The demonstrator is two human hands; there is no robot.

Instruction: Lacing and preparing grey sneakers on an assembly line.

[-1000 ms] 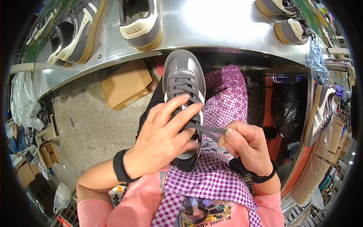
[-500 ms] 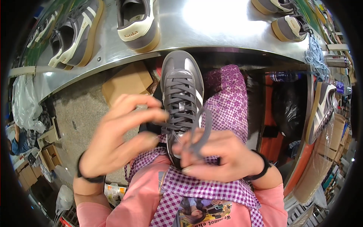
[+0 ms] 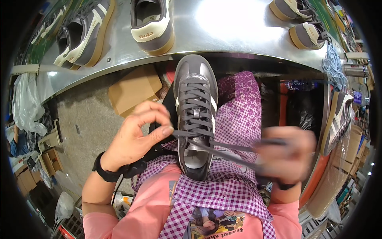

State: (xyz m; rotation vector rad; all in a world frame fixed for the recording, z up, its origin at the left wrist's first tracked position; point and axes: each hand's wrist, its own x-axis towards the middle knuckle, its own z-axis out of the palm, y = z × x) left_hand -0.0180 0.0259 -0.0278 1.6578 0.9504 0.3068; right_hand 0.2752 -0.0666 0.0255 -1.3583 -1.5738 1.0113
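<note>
A grey sneaker [image 3: 197, 79] with a white side stripe rests on my lap, its toe toward the metal table and its heel toward me. Flat grey laces [image 3: 195, 104] criss-cross up its tongue. Beside the shoe's left edge, my left hand [image 3: 141, 131] pinches a shoelace between thumb and fingertips. My right hand [image 3: 288, 153], smeared by motion, is out to the right of the shoe. Two lengths of shoelace [image 3: 234, 153] stretch across the shoe opening into it. The fingers' exact grip there is blurred.
On the metal table [image 3: 191, 34] stand similar sneakers: a single shoe [image 3: 153, 32], a pair [image 3: 85, 36] at left and others [image 3: 308, 36] at right. Blue laces [image 3: 334, 65] hang at the right corner, above another sneaker [image 3: 336, 123]. A cardboard piece [image 3: 133, 89] lies below the table.
My right hand has swung from over the shoe opening out to the right, drawing the laces straight. My left hand has closed on a shoelace at the shoe's left edge.
</note>
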